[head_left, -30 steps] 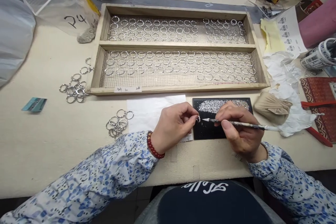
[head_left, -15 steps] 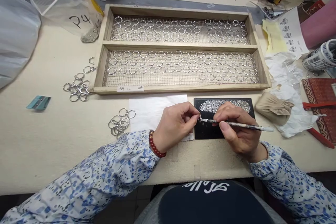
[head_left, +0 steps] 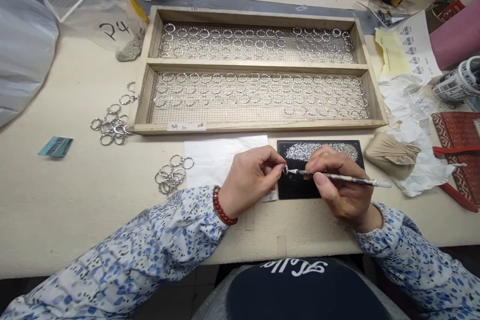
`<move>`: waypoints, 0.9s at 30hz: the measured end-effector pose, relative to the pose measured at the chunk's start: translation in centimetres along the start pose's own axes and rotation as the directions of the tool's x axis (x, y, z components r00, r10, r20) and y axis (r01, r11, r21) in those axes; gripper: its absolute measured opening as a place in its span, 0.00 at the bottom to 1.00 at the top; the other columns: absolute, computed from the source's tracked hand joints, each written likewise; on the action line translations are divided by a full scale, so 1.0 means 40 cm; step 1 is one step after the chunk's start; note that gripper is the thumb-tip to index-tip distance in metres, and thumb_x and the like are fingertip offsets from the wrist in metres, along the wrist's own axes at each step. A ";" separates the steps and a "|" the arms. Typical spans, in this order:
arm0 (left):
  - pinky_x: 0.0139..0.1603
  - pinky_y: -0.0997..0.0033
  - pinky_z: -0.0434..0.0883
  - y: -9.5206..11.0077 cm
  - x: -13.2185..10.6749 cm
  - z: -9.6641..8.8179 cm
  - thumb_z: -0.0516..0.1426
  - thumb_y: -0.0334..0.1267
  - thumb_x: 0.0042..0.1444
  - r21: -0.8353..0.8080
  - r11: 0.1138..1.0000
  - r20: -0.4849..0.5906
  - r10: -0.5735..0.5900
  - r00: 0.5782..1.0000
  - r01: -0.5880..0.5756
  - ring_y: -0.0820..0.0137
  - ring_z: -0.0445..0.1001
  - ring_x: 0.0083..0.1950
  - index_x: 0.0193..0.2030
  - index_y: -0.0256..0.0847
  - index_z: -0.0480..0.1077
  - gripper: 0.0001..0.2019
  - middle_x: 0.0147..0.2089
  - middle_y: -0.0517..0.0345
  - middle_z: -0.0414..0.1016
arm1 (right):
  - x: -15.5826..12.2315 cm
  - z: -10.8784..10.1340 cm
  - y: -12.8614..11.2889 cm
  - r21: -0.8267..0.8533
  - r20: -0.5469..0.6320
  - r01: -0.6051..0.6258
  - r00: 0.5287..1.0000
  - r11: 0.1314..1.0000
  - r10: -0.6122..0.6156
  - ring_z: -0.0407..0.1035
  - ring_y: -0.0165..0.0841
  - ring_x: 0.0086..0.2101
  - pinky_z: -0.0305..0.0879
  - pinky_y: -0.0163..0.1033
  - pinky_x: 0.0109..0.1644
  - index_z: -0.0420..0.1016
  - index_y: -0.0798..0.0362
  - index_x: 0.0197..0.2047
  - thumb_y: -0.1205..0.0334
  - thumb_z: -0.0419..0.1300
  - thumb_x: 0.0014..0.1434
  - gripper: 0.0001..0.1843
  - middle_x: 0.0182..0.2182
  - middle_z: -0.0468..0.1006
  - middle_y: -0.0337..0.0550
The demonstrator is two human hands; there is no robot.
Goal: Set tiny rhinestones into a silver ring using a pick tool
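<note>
My left hand (head_left: 252,172) pinches a small silver ring (head_left: 286,169) between thumb and fingertips, and most of the ring is hidden by them. In my right hand (head_left: 339,185) is a slim pencil-like picking tool (head_left: 350,178), its pale tip at the ring. Both hands are over the front of a black tray (head_left: 284,191), with many tiny shiny rhinestones (head_left: 318,151) heaped along its back. A white paper sheet (head_left: 210,160) lies under the left hand's side. Left of it is a loose pile of silver rings (head_left: 170,176).
Behind my hands stands a wooden mesh frame (head_left: 258,66) with rows of rings. More rings (head_left: 112,127) lie at its left corner, near a teal card (head_left: 55,146). On the right are a beige cloth bundle (head_left: 392,155), crumpled tissue (head_left: 416,180) and red-handled pliers (head_left: 459,196).
Hardly anything differs. The tool's tip has shifted very slightly at the ring; both hands stay in place.
</note>
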State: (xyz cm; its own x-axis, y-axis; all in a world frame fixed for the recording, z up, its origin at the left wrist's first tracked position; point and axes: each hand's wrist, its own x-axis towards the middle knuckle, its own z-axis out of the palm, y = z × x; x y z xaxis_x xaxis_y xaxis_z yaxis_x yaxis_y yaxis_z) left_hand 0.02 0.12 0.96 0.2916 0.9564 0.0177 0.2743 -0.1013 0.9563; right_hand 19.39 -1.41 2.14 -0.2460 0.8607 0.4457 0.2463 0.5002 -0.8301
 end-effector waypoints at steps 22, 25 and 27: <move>0.19 0.80 0.69 -0.008 -0.001 0.001 0.60 0.28 0.56 -0.084 0.996 -0.009 -0.033 0.999 0.032 0.77 0.71 0.21 0.34 0.36 0.75 0.02 0.26 0.60 0.75 | -0.015 -0.020 0.032 -0.304 -0.143 -0.130 0.986 0.944 0.089 0.64 0.31 0.29 0.60 0.43 0.35 0.71 0.52 0.32 0.72 0.58 0.56 0.06 0.26 0.69 0.38; 0.19 0.80 0.69 -0.010 -0.003 0.002 0.60 0.28 0.57 -0.110 0.993 0.000 -0.049 0.999 0.048 0.78 0.71 0.20 0.35 0.35 0.75 0.02 0.27 0.59 0.76 | -0.014 -0.020 0.030 -0.330 -0.129 -0.122 0.988 0.936 0.083 0.64 0.31 0.30 0.60 0.43 0.35 0.70 0.52 0.31 0.72 0.57 0.56 0.06 0.26 0.69 0.38; 0.19 0.80 0.70 -0.011 -0.003 0.002 0.60 0.28 0.57 -0.121 0.991 0.008 -0.051 0.999 0.051 0.78 0.72 0.20 0.35 0.35 0.75 0.02 0.28 0.59 0.76 | -0.013 -0.019 0.029 -0.334 -0.129 -0.123 0.988 0.935 0.084 0.63 0.31 0.30 0.60 0.43 0.36 0.69 0.52 0.32 0.73 0.57 0.56 0.06 0.27 0.68 0.38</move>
State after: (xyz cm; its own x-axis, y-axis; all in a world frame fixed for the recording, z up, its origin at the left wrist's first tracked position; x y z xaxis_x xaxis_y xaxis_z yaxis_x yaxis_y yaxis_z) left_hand -0.07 0.03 0.50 0.2847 0.9580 -0.0333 0.1761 -0.0182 0.9842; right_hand 20.51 -1.23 1.20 -0.1013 0.9045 0.4144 0.5732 0.3935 -0.7188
